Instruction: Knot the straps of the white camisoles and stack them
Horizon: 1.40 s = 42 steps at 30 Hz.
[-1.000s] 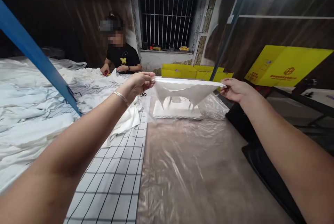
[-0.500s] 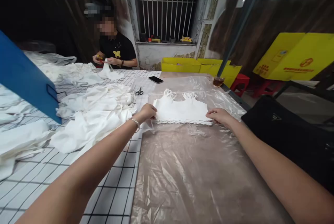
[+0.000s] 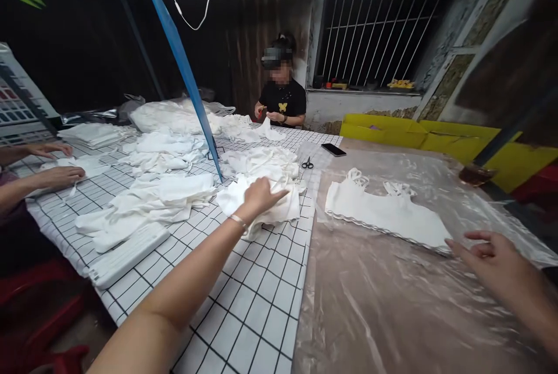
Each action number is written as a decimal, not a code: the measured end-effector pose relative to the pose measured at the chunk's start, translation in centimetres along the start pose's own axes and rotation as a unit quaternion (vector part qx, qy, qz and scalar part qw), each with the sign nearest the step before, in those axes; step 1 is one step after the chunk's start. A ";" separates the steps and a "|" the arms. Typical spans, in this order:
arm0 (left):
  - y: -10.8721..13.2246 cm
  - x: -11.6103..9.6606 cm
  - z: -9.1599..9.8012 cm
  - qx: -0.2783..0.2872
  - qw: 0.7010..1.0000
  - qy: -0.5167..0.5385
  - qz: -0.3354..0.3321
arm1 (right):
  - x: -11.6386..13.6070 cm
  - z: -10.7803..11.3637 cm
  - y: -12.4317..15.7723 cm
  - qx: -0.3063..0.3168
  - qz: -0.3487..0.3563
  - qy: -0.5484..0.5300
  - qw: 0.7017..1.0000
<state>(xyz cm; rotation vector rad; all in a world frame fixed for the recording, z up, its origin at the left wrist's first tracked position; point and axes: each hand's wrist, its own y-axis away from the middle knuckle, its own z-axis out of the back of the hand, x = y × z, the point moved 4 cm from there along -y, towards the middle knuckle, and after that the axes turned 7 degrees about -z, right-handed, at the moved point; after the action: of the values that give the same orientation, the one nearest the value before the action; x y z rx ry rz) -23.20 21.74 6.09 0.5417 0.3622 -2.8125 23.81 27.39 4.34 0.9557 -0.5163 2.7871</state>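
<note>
My left hand (image 3: 261, 196) is over the near part of a loose heap of white garments (image 3: 272, 159) on the checked cloth. Its thumb is stretched out to the right, apart from the fingers, and no cloth shows gripped in it. To the right, a flat stack of white strappy tops (image 3: 383, 208) lies on clear plastic sheeting, straps pointing away from me. My right hand (image 3: 497, 255) is at the stack's right corner, fingers apart and holding nothing. One fingertip is at or very near the fabric edge; contact is hard to tell.
Small scissors (image 3: 307, 162) and a phone (image 3: 333, 149) lie beyond the heap. A blue board (image 3: 185, 66) stands upright among the garments. Another person (image 3: 283, 98) works at the far side; someone else's hands (image 3: 61, 173) handle white cloth at left. A glass (image 3: 477, 173) stands at right.
The view has swung left. My left hand has let go of the stack's left edge and moved left over the heap. My right hand has opened at the right corner.
</note>
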 end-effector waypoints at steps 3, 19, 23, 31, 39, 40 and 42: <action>3.1 4.5 0.8 0.095 0.995 -0.033 0.017 | 3.1 -0.9 5.2 0.050 -0.036 -0.111 0.992; 16.1 -8.2 8.3 0.100 0.770 0.626 -0.072 | 19.1 1.8 23.0 0.376 -0.071 -0.456 0.804; 17.0 -9.2 7.2 0.145 0.752 0.624 -0.156 | 17.9 4.6 22.7 0.485 -0.114 -0.486 0.718; 17.8 -12.0 1.3 0.404 0.660 0.610 -0.169 | 12.5 5.8 19.4 0.458 -0.138 -0.501 0.721; 14.8 -12.5 2.1 -0.048 0.888 0.224 -0.400 | 8.1 4.6 19.1 0.372 -0.061 -0.234 0.896; 15.1 -12.6 2.3 -0.075 0.883 0.189 -0.422 | 7.9 4.7 19.1 0.322 -0.034 -0.165 0.932; 15.8 -12.4 2.7 -0.110 0.881 0.129 -0.442 | 7.6 5.3 19.0 0.162 0.013 -0.032 0.986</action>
<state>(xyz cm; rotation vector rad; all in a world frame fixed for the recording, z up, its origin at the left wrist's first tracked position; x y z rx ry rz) -8.37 8.59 10.28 0.8730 1.2478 -3.4526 16.04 8.00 7.76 1.1078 -0.0818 2.9276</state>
